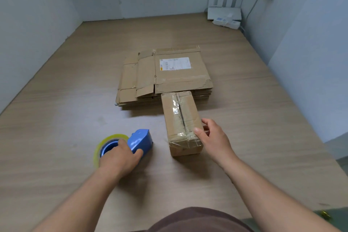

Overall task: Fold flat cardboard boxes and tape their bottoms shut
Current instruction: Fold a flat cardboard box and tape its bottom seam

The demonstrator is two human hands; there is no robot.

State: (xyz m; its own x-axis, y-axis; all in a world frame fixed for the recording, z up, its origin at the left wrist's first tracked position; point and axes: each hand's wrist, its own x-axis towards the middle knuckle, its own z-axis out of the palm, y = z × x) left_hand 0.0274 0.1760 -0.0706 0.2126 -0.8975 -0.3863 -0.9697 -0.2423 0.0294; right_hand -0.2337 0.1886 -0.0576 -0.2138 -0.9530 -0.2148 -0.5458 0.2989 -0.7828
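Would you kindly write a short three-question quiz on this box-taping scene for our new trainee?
1. True or false: the left hand holds the blue plastic tape dispenser.
2. The right hand holds the small taped brown cardboard box. Where does this box lie relative to the stack of flat cardboard boxes? A on top of it; B in front of it, nearer the person; C behind it.
3. Fill in: the white shipping label sits on top of the ____.
Key: 1 true; 2 B; 3 stack.
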